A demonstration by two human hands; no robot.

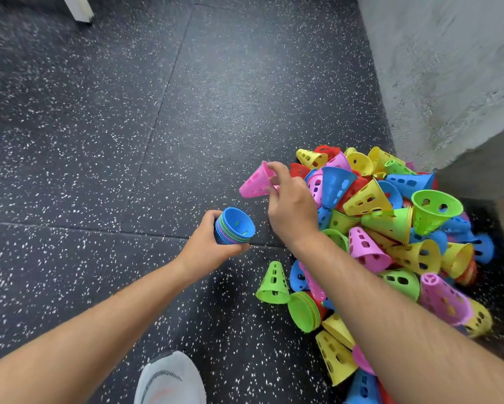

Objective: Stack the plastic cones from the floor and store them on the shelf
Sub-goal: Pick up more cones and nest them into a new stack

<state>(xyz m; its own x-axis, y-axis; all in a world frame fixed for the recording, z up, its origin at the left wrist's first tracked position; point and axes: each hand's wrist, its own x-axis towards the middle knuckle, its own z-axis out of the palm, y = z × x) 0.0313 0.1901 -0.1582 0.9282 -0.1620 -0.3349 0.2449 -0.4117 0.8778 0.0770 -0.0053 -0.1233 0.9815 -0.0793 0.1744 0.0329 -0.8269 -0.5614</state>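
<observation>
The floor (99, 141) is dark rubber matting flecked with white, with straight seams between the tiles. A pale grey mesh shoe (169, 380) shows at the bottom edge. Above it the left hand (207, 246) has its grip curled round a stack of nested cones (236, 225), blue innermost, with its open mouth tilted up and to the right. The right hand (291, 211) pinches a pink cone (255, 183) in its fingertips, narrow end uppermost and long axis leaning left. Further right, a pile of loose cones (390, 228) in perforated, glossy plastic of yellow, green, blue, pink and red lies on the floor, pointing every way, against a rough grey concrete wall (449, 68).
</observation>
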